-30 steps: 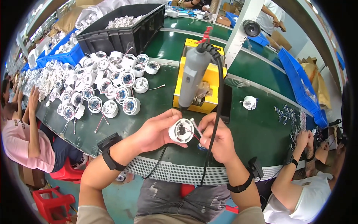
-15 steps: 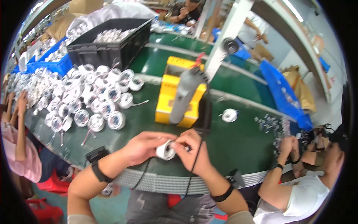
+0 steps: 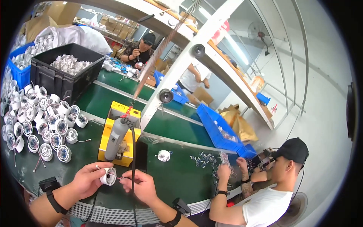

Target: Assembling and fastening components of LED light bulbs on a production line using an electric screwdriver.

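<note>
A white round plastic housing with a dark hollow is held in my left hand, fingers curled around its side. Thin wires run from it toward my right hand, whose thumb and fingers pinch the wire ends. Just beyond my hands, a grey electric screwdriver hangs upright against a yellow box-shaped machine. Its black cable passes in front of my right hand. To the right of the machine, a single white round part lies on the green tabletop.
Many white housings with wires are heaped at the left. Behind them stand a black crate and a blue bin. A white post rises beyond the machine. At right, a co-worker handles small parts beside a blue tray.
The view has swung right, so the bench appears farther left. My right hand has drawn back slightly from the housing, and wires now show between the two hands.
</note>
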Demonstrator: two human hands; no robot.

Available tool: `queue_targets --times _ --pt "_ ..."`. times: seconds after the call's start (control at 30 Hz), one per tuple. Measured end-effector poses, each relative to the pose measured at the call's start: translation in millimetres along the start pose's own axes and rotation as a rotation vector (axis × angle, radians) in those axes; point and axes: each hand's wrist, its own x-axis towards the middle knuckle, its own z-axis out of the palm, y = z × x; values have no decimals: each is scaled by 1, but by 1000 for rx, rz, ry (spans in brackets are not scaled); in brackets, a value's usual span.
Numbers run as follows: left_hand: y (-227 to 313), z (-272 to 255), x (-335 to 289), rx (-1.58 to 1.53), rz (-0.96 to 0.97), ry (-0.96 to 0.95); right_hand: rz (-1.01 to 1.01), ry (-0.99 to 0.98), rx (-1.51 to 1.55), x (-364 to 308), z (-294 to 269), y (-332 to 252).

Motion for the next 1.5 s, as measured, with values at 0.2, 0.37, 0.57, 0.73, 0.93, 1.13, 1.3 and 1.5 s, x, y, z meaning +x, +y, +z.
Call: queue_targets --times 0.2,0.37,0.57,0.73,0.93,1.13,1.3,1.5 --pt "-8 8 8 -91 51 -243 -34 32 -101 5 10 -5" --pt "-12 13 20 -97 -5 -243 -50 120 -88 9 7 -3" --pt "-13 11 10 -49 -11 -216 -92 146 -186 2 17 1" --pt "-16 13 6 26 4 -232 -336 98 -443 1 8 17" --pt "-18 17 7 235 111 -264 -114 157 62 6 25 3" --pt "-14 -2 10 499 -32 -51 -131 69 -482 19 10 15" --pt "-23 5 24 554 -30 -10 -397 320 -406 37 3 -8" --pt "-21 4 25 497 -128 66 -330 249 -260 76 30 -6"
